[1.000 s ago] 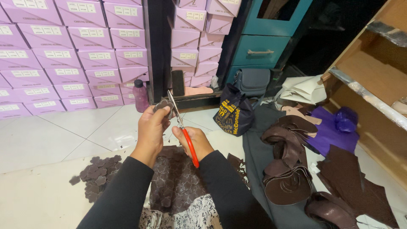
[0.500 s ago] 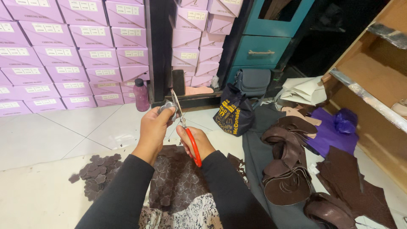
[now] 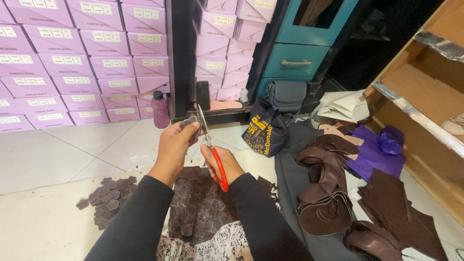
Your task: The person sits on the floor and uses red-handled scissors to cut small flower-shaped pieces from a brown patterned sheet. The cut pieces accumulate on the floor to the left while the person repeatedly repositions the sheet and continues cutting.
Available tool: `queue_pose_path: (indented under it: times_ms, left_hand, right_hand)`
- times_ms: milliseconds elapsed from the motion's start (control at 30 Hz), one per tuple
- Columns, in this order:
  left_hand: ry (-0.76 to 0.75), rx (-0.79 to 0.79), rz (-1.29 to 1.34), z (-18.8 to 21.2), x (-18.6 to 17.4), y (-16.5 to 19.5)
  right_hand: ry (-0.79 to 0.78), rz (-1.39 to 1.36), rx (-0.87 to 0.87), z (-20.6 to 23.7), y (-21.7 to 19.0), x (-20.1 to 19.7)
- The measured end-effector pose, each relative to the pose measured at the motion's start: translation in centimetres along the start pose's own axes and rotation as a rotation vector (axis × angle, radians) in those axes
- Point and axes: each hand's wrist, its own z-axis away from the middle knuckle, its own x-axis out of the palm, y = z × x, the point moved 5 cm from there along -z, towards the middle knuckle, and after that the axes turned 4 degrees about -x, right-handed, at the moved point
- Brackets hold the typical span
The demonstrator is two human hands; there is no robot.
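Your left hand [image 3: 175, 145] pinches a small brown leather piece [image 3: 190, 122] just beyond your fingertips, feeding the red-handled scissors [image 3: 210, 145] gripped in your right hand [image 3: 223, 164].

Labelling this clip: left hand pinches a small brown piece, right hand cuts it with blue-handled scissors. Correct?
One detail is off: the scissors have red handles, not blue, as the head view shows. The rest holds: the left hand pinches the small brown piece, and the right hand works the scissors.
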Motion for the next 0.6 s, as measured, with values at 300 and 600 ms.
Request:
queue_pose_path:
  times_ms: [300,600]
  left_hand:
    - [0.037,-0.007,-0.123,0.10,0.02,-0.18]
    - [0.047,0.012,-0.127,0.08,-0.02,-0.38]
  right_hand:
    - [-0.088,-0.030,0.018,-0.41,1.17,-0.24]
    - [-0.001,0.071,0.058,0.10,0.62,-0.45]
